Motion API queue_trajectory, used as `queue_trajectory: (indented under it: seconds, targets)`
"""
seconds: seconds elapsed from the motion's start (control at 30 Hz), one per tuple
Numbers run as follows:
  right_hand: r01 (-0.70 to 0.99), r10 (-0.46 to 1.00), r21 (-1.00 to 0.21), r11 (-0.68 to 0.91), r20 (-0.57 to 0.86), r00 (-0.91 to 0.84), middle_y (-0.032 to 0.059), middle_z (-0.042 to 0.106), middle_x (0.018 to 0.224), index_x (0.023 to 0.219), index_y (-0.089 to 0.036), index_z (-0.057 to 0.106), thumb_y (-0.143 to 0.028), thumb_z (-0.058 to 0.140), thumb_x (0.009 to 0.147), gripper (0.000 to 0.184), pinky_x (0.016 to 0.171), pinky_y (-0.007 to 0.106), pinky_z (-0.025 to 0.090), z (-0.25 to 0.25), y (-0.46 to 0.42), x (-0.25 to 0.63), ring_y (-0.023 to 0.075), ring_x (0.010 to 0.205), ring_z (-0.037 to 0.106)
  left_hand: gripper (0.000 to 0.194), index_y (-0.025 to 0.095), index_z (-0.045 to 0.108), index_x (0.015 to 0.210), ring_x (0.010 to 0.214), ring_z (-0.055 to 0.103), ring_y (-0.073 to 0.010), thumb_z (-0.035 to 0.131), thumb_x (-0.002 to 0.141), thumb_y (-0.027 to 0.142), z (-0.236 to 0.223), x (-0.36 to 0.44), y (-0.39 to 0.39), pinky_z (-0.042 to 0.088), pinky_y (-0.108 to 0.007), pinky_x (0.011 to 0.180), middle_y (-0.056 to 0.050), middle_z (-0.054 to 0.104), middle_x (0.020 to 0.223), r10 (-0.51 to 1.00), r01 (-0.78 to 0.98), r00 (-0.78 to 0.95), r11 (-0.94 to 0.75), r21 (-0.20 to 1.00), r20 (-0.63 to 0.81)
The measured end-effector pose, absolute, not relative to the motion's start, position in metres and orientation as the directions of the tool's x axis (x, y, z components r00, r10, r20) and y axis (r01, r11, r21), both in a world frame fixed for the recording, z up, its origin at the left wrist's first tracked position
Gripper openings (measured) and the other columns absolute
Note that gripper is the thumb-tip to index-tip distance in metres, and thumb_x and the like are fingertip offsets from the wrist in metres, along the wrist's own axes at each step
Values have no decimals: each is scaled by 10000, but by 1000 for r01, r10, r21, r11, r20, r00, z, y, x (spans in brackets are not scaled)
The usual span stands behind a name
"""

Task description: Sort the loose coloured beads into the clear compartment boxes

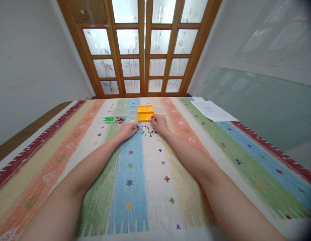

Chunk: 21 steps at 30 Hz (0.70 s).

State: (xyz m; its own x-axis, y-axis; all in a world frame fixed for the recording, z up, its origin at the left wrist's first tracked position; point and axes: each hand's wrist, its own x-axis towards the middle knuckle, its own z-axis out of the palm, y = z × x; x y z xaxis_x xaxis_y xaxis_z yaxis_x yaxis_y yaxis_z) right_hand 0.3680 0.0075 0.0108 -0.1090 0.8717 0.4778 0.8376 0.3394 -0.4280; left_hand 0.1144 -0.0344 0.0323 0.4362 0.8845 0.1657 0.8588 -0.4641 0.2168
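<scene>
Orange case (pixel 145 109): lying flat, opened into two shallow halves, with a few pale pieces (pixel 148 117) in the near half. Loose pieces (pixel 152 132): tiny, scattered just in front of case; dark red, green, blue. Clear divided tray (pixel 126 119): left of case, holding green pieces (pixel 109 118), red-brown pieces (pixel 119 119), yellow pieces (pixel 133 119).

Striped tablecloth (pixel 131 216) in blue, green, cream, orange and maroon, dotted with stars, crosses and snowflakes; yellow-orange box (pixel 145 109); green pieces (pixel 109 119); dark-red pieces (pixel 119 119); brown doors (pixel 127 56) with bamboo-patterned panes (pixel 130 68)
</scene>
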Motion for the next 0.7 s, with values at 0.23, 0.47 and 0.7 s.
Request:
queue_trajectory:
  seconds: [0.23, 0.47, 0.7]
  targets:
    - [835, 868, -406, 371, 471, -157, 79, 774, 999, 1054, -206, 782, -191, 601, 964, 202, 881, 344, 435, 7, 8, 370, 243, 953, 652, 286, 271, 784, 1165, 967, 714, -275, 570, 1009, 378, 32, 101, -25, 468, -337, 829, -81, 794, 984, 912, 902, 351, -390, 186, 213]
    - [819, 851, -392, 420, 483, -205, 67, 768, 977, 1030, -201, 784, -175, 628, 948, 178, 861, 329, 426, 7, 5, 371, 226, 894, 638, 323, 267, 763, 1182, 937, 714, -272, 532, 1014, 417, 40, 35, 3, 448, -318, 754, -74, 798, 1001, 947, 955, -78, -18, 295, 312]
    - [820, 847, -382, 426, 486, -214, 65, 765, 977, 1017, -207, 782, -164, 635, 949, 167, 849, 326, 415, 7, 3, 370, 227, 899, 631, 271, 220, 740, 1147, 953, 669, -247, 552, 1004, 354, 40, -20, 10, 404, -299, 737, -90, 776, 1057, 858, 859, -408, 246, 450, 310]
